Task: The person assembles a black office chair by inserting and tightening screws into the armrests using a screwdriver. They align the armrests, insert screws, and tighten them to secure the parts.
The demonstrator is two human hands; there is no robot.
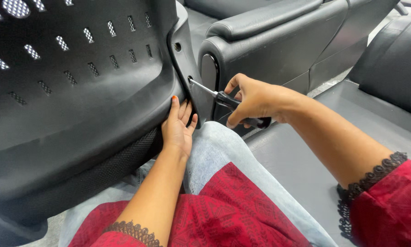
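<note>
A view from above onto a seated person's lap, clothed in a red patterned tunic [223,210] with black lace cuffs over pale blue jeans [219,146]; resting against the knees is a black plastic chair back [77,91], pierced with rows of small slots, its mesh-covered underside turned toward the body, seemingly so that the side bracket faces up within easy reach; the left hand [178,126] lies flat against the lower edge of the chair back, fingers together and extended, holding nothing, apparently pressing the shell steady; just beyond it the right hand [253,100] is closed firmly around the black handle of a screwdriver [223,97], whose thin metal shaft slants up and left so that its tip sits in a screw hole on the bracket, a second hole showing above it; farther off stand grey padded armchairs [278,41] on a grey floor [296,160]; no box, tray or other container is visible.
</note>
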